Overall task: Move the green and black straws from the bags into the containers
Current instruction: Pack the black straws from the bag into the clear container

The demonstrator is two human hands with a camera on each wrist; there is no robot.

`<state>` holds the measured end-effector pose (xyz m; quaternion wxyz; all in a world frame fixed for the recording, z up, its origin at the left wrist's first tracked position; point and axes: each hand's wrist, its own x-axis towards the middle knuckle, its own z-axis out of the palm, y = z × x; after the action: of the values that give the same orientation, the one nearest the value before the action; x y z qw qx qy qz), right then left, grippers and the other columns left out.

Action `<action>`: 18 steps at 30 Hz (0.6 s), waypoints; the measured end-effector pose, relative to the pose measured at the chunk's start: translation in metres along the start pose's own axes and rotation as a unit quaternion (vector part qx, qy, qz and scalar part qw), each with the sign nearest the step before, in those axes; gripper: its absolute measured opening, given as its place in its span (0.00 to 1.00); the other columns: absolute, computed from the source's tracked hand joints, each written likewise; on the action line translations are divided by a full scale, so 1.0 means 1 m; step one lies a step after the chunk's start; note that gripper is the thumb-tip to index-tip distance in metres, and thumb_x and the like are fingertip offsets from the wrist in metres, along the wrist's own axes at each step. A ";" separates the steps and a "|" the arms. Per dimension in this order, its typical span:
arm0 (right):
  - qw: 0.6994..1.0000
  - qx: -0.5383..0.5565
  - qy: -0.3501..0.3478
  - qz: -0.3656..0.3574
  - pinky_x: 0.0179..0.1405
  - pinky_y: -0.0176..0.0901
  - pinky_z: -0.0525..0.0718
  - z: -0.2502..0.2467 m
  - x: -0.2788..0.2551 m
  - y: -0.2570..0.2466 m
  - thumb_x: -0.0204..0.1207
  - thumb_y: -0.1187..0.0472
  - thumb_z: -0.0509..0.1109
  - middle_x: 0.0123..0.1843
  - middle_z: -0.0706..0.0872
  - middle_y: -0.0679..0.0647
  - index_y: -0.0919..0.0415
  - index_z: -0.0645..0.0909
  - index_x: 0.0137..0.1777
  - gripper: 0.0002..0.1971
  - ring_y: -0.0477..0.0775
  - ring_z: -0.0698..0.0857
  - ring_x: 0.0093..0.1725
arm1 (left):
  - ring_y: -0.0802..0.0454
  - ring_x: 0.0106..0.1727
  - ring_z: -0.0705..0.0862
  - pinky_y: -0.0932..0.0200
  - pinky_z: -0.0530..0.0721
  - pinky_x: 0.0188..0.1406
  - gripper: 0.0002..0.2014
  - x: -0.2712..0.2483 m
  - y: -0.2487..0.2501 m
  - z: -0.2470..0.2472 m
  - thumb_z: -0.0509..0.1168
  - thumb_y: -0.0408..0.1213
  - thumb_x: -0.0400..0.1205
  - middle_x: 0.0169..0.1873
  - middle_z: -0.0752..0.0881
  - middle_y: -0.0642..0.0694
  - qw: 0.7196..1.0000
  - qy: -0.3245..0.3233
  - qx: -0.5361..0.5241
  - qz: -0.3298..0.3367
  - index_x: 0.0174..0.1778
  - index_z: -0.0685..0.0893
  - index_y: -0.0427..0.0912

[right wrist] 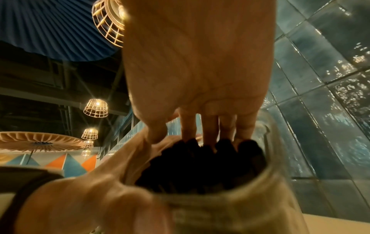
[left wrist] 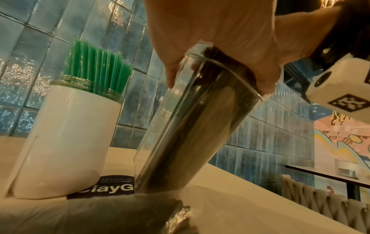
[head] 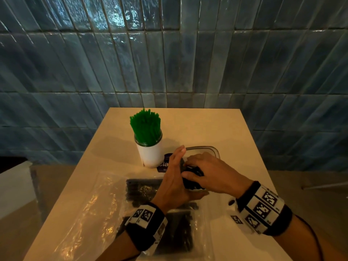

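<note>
A white container (head: 151, 156) near the table's middle stands packed with green straws (head: 146, 127). To its right a clear container (left wrist: 180, 142) tilts toward me. My left hand (head: 172, 178) grips its side, thumb pointing up. My right hand (head: 204, 171) lies over its mouth, fingers and thumb curled round a bundle of black straws (right wrist: 202, 164) that reaches down inside. More black straws lie in clear bags (head: 143, 189) on the table below my hands, and another such bag (head: 177, 234) lies under my left wrist.
A crumpled clear plastic bag (head: 88, 208) covers the near left of the white table (head: 216, 129). A dark purple printed label (left wrist: 108, 188) lies flat by the white container. A blue tiled wall (head: 169, 53) rises close behind the table's far edge.
</note>
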<state>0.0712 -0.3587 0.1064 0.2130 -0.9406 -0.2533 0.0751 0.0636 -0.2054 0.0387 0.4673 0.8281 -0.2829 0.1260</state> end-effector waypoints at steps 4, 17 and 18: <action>0.999 0.038 -0.019 0.009 0.58 0.49 0.79 0.011 -0.002 -0.005 0.84 0.48 0.55 0.59 0.84 0.53 0.52 0.76 0.63 0.15 0.52 0.80 0.55 | 0.42 0.77 0.65 0.49 0.64 0.77 0.63 0.002 -0.002 -0.005 0.80 0.53 0.60 0.76 0.62 0.36 1.000 -0.019 -0.006 -0.019 0.79 0.39 0.59; 0.983 -0.073 0.159 0.053 0.50 0.47 0.73 0.000 0.059 0.001 0.79 0.41 0.46 0.45 0.85 0.53 0.54 0.81 0.48 0.25 0.53 0.79 0.42 | 0.73 0.61 0.73 0.65 0.72 0.69 0.53 0.076 -0.028 -0.029 0.74 0.39 0.66 0.61 0.70 0.62 0.990 -0.027 -0.071 -0.116 0.80 0.46 0.40; 0.984 -0.079 0.151 0.047 0.52 0.48 0.75 -0.003 0.065 0.003 0.79 0.39 0.44 0.44 0.85 0.52 0.54 0.80 0.49 0.26 0.51 0.77 0.41 | 0.75 0.60 0.72 0.68 0.71 0.68 0.52 0.082 -0.031 -0.031 0.73 0.40 0.67 0.60 0.68 0.65 0.990 -0.029 -0.072 -0.122 0.80 0.45 0.40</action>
<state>0.1294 -0.3290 0.1055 0.1701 -0.9660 -0.1785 -0.0779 0.1500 -0.1954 0.0726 0.5293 0.8237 -0.2020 0.0230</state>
